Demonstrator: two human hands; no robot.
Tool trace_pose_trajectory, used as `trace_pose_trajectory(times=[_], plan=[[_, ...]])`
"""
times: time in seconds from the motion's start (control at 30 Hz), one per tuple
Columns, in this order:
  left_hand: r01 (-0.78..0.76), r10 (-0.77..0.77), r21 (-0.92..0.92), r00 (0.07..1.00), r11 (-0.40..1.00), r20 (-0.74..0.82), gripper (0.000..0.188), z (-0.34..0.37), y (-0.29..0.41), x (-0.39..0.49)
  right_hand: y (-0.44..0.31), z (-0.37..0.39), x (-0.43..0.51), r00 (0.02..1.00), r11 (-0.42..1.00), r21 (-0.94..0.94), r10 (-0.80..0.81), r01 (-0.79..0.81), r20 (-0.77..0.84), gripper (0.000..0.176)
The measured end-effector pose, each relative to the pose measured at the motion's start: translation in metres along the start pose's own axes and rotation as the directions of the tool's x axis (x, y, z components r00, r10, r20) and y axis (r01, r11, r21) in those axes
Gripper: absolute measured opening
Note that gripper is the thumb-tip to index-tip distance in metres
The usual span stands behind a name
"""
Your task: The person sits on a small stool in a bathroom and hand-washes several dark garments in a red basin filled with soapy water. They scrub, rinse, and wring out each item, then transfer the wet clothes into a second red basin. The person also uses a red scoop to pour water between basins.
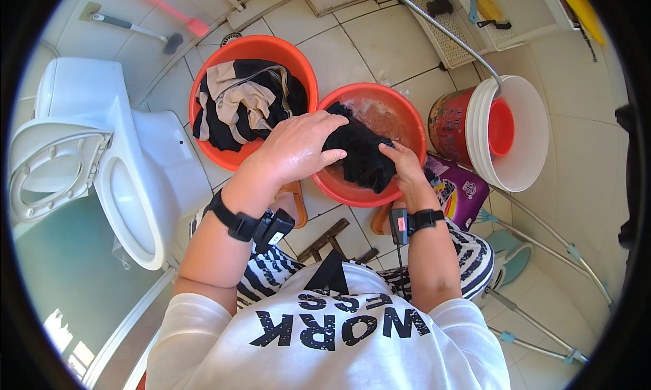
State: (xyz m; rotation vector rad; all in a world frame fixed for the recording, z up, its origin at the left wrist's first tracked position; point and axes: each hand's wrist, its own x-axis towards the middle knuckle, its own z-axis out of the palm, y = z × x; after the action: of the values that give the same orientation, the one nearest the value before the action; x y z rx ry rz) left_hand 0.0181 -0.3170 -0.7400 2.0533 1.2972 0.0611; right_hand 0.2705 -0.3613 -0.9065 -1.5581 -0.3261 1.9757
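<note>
A wet black cloth garment (366, 153) lies bunched over a red plastic basin (418, 120) that holds soapy-looking water. My right hand (405, 163) grips the garment's right side, thumb on top. My left hand (305, 143) looks wet and is at the garment's left side, its thumb and fingers apart; whether it touches the cloth is unclear. To the left, touching this basin, stands a larger orange-red basin (292, 49) with a heap of black and beige clothing (246, 102).
A white toilet (140, 186) stands at left. On the right are stacked buckets (531, 135), a purple detergent bag (465, 191) and mop poles (534, 237). A metal shower hose (442, 29) hangs into the buckets. A wooden stool (325, 240) is partly visible below.
</note>
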Motion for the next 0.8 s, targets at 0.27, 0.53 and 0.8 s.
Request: trace_pose_trajectory(times=[0.27, 0.53, 0.8], plan=[[-0.118, 0.116, -0.109, 0.993, 0.987, -0.03, 0.065, 0.013, -0.003, 0.0, -0.048, 0.037, -0.123, 0.955, 0.948, -0.221, -0.173, 0.227, 0.24, 0.028], [-0.587, 0.584, -0.297, 0.805, 0.753, -0.108, 0.056, 0.022, 0.035, 0.01, -0.101, 0.074, -0.205, 0.847, 0.703, -0.484, -0.355, 0.52, 0.395, 0.019], [-0.656, 0.651, -0.019, 0.752, 0.755, -0.105, 0.061, -0.049, 0.084, -0.007, -0.15, 0.075, -0.276, 0.706, 0.606, -0.363, -0.59, 0.707, 0.391, 0.018]])
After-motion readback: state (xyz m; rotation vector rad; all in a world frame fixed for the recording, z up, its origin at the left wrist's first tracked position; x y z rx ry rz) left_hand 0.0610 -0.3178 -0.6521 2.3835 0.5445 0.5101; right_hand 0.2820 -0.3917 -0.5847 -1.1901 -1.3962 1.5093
